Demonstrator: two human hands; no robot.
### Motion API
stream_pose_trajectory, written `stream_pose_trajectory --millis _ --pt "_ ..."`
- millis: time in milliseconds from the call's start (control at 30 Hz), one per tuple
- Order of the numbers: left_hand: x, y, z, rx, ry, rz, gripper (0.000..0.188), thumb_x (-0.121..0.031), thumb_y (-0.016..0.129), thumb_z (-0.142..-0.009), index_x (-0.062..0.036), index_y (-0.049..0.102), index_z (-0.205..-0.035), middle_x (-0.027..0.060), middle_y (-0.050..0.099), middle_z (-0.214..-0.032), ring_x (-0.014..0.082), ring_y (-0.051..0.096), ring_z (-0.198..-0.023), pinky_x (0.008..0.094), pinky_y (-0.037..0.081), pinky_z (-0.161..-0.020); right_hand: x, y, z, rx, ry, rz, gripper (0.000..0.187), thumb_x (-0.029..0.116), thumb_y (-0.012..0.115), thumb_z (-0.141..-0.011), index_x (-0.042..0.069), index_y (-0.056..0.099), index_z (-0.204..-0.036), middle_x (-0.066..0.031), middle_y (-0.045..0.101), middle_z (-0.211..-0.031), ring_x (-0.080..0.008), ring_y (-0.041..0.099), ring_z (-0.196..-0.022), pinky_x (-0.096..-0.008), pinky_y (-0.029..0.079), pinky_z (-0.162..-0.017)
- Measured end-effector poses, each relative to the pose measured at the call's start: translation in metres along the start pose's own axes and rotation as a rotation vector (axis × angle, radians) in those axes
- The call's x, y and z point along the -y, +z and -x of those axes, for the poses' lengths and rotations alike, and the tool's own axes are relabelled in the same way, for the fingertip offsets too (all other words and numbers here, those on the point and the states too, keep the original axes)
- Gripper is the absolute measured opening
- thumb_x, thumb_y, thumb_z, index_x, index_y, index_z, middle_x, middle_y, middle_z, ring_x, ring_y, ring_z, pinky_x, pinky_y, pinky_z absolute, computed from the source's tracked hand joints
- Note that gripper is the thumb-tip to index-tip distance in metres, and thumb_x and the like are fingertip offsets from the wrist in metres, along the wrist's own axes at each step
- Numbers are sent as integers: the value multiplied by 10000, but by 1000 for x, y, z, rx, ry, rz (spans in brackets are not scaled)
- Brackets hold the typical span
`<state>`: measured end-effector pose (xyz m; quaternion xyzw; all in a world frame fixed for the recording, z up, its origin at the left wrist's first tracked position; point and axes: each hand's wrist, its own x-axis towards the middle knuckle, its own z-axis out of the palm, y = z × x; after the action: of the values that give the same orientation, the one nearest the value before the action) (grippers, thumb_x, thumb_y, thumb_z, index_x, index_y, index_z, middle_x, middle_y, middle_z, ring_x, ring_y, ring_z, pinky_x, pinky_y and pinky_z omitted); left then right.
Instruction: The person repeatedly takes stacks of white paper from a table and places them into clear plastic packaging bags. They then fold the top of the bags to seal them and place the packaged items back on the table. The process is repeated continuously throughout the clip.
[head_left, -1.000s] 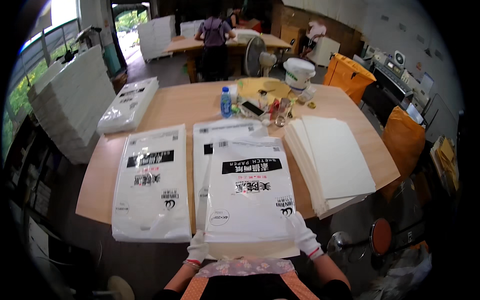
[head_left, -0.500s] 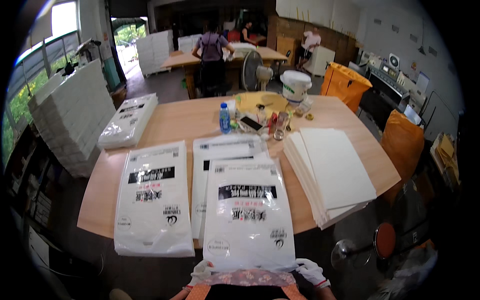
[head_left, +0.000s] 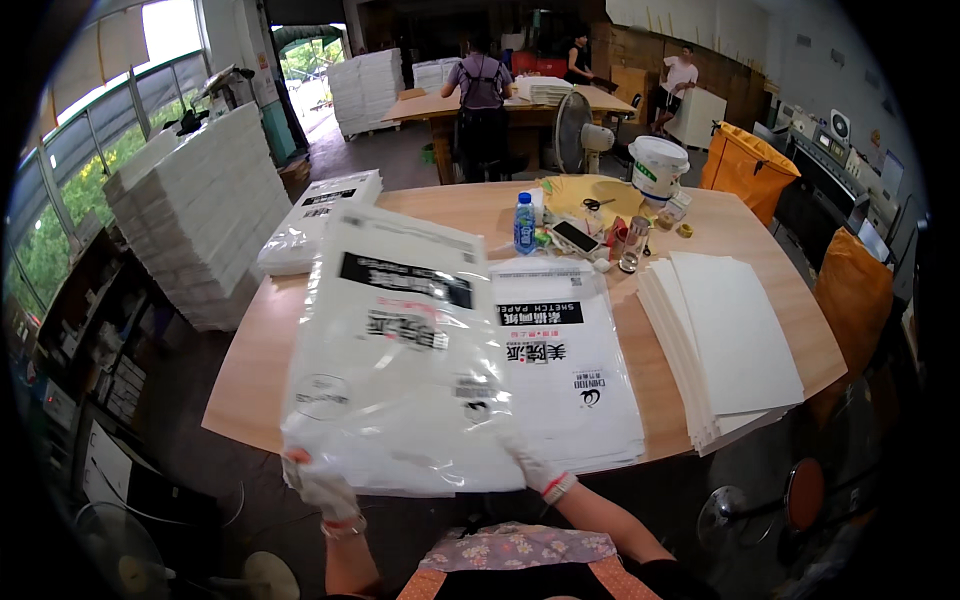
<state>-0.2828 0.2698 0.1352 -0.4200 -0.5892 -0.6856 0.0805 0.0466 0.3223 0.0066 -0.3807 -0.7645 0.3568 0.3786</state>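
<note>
The printed packet, earlier squarely before the person, is now swung left and tilted over the left part of the surface; the left hand pinches its near left corner, the right hand its near right, each grip closed; one wrapped stack, previously overlapped, shows more fully; also one paper pile, one bottle, one phone.

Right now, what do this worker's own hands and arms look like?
The left hand and right hand wear white gloves with reddish trim at the cuffs. Both forearms are bare; what seems a bracelet rings the left one, too blurred to describe.
</note>
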Motion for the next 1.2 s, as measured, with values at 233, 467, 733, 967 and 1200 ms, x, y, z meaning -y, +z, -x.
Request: stream_pose_trajectory --millis 233,467,733,967,1200 --pt "344 -104 -15 19 -1053 525 345 -278 428 -898 -48 563 -1115 66 576 -1074 208 533 -976 378 412 -910 20 124 -41 356 751 -679 255 282 505 -934 37 568 -965 -56 596 -794 -93 568 -647 -262 472 -493" --pt "275 -97 83 -136 -1258 654 413 -311 399 -902 -59 540 -1197 103 567 -1182 266 530 -1092 404 425 -949 -42 -94 54 -91 217 530 460 312 507 -899 6 470 -1240 -169 519 -1220 -305 473 -1146 -396 354 -1015" --pt "88 30 243 1175 -1163 -256 254 -109 552 -802 -51 548 -1049 97 628 -834 248 624 -773 388 523 -662 -32 -370 181 -329 761 1042 719 367 650 -790 79 336 -1369 -190 436 -1324 -367 469 -1149 -415 410 -940" --pt "-59 141 248 1672 -445 368 116 -97 532 -868 -17 583 -933 72 616 -793 143 606 -767 284 488 -668 -70 -409 187 -639 626 1075 477 325 447 -917 115 390 -1342 -213 593 -1003 -395 572 -866 -484 461 -680" --pt "-178 257 283 1599 -1754 1010 214 -55 537 -854 -14 517 -1063 70 595 -925 216 603 -846 323 513 -765 37 -274 154 -278 49 2376 333 162 537 -821 119 562 -1151 -173 571 -985 -307 558 -796 -401 496 -661"
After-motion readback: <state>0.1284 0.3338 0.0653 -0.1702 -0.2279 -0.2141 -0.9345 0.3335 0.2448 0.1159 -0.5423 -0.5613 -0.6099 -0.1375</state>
